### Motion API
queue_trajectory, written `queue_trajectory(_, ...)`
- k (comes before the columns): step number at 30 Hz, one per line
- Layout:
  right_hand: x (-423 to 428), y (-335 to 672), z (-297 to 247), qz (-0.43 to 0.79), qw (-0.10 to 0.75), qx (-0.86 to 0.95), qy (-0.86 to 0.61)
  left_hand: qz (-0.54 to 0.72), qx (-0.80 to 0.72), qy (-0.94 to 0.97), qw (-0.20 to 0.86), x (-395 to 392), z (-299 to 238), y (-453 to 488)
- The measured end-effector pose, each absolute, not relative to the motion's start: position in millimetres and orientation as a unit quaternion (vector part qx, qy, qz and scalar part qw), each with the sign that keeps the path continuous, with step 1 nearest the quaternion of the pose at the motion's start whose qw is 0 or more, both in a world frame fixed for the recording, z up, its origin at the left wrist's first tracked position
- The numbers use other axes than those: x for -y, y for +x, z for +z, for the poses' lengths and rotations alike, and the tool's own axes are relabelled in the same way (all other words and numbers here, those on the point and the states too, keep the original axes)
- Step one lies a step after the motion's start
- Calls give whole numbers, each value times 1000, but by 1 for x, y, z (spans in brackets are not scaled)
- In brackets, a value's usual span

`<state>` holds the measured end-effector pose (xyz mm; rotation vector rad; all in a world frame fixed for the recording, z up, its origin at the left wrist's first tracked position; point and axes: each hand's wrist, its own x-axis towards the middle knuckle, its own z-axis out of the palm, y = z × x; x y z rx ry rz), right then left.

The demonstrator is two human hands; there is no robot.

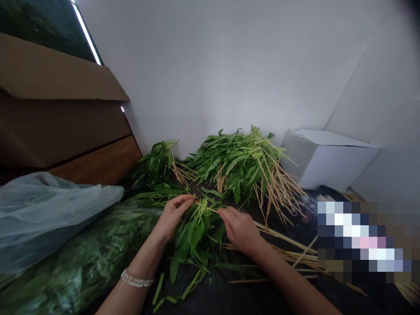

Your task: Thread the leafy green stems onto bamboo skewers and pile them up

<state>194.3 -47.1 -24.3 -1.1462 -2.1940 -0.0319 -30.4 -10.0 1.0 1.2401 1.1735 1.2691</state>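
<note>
My right hand (241, 227) is closed around one end of a thin wooden skewer (213, 210). Several pale green stems are threaded side by side on this skewer, and their long leaves (197, 238) hang down below it. At the skewer's other end, my left hand (179, 212) pinches a green stem between thumb and fingertips; the exact contact is small and partly hidden. Beneath the hands, cut stem pieces (188, 284) and loose leaves lie on a dark surface.
Behind, a large heap of skewered greens (236, 157) and a smaller pile (157, 159) lean by the white wall. Loose skewers (288, 238) lie at right, near a white box (337, 162). A plastic bag of greens (88, 249) and a cardboard box (62, 127) occupy the left.
</note>
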Motion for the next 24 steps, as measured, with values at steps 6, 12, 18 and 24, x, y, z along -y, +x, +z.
queue_trajectory(6, 48, 194, -25, -17, 334, 833, -440, 534, -441, 416, 589, 9, -6, -26)
queue_trajectory(12, 47, 194, -25, -10, 337, 830, -443, 534, -432, 406, 603, 12, 0, -26)
queue_trajectory(18, 47, 194, -25, -9, 340, 830, -442, 530, -421, 408, 613, 13, -2, -26)
queue_trajectory(24, 47, 194, -28, -30, 336, 830, -445, 524, -424, 418, 609, 11, -7, -29)
